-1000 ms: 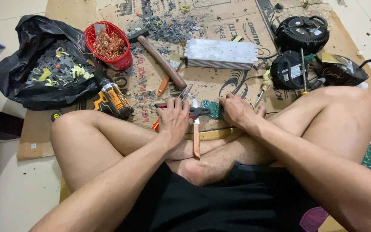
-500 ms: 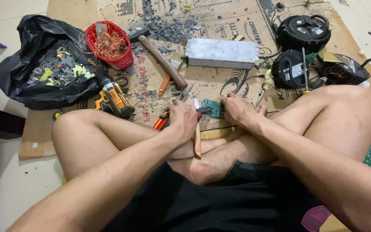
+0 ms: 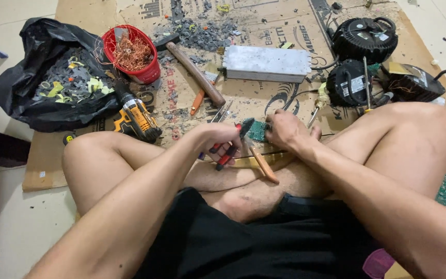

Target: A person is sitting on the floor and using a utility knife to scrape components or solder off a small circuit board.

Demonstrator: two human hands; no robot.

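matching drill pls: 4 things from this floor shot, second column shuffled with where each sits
1. red basket
2. cordless drill
3. green circuit board
4. grey metal box

a. between the left hand and right hand
b. beside the left knee
c. filled with copper wire, next to the black bag
d. flat on the cardboard, far side

Pairs: 1-c, 2-b, 3-a, 4-d

My left hand (image 3: 218,138) grips pliers (image 3: 231,147) with glossy red-and-black plastic handles; my right hand (image 3: 285,132) presses a matt green circuit board (image 3: 257,131). Beneath lies rough brown cardboard (image 3: 83,10), with a ribbed dull-metal casing (image 3: 267,64) and a smooth wooden handle (image 3: 196,75).
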